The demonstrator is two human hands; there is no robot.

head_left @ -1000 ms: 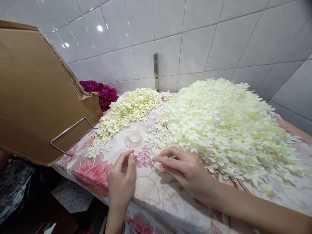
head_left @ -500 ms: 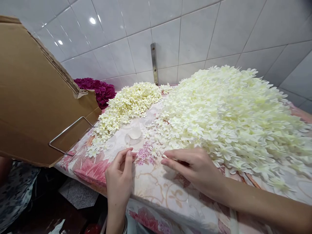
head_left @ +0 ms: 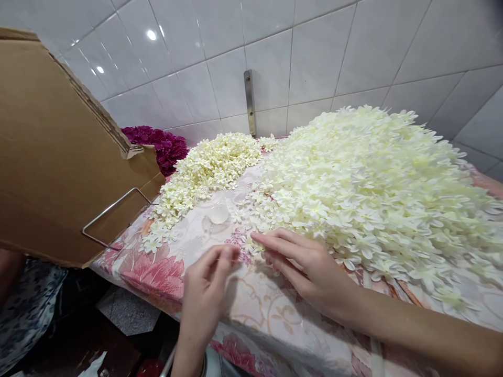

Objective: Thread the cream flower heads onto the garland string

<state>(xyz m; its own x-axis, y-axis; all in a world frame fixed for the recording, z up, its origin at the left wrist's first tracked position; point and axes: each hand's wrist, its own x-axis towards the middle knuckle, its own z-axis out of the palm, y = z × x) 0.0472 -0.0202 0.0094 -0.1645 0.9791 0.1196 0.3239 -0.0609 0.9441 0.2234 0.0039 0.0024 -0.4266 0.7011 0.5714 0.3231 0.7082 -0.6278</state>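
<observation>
My left hand (head_left: 208,285) is above the front of the tablecloth, its thumb and index finger pressed together. Anything pinched there is too small to make out. Facing it, my right hand (head_left: 304,262) reaches in from the right with index finger and thumb apart. A small white flower (head_left: 250,245) lies by its index fingertip, partly covered by the fingers. Just behind that hand rises a large heap of pale white-green flowers (head_left: 365,188). A smaller heap of cream flowers (head_left: 216,162) spreads farther back on the left.
A small translucent dome-shaped object (head_left: 218,213) sits on the flowered tablecloth (head_left: 157,275). Cardboard (head_left: 78,157) with a wire handle (head_left: 106,212) stands at the left edge. Purple flowers (head_left: 168,149) are behind it. A tiled wall (head_left: 271,68) bounds the back; a person's patterned clothing (head_left: 31,293) shows lower left.
My left hand has moved slightly right, towards my right hand. My right hand, which pinched a small white piece, now has its fingers apart; that piece is no longer clearly visible.
</observation>
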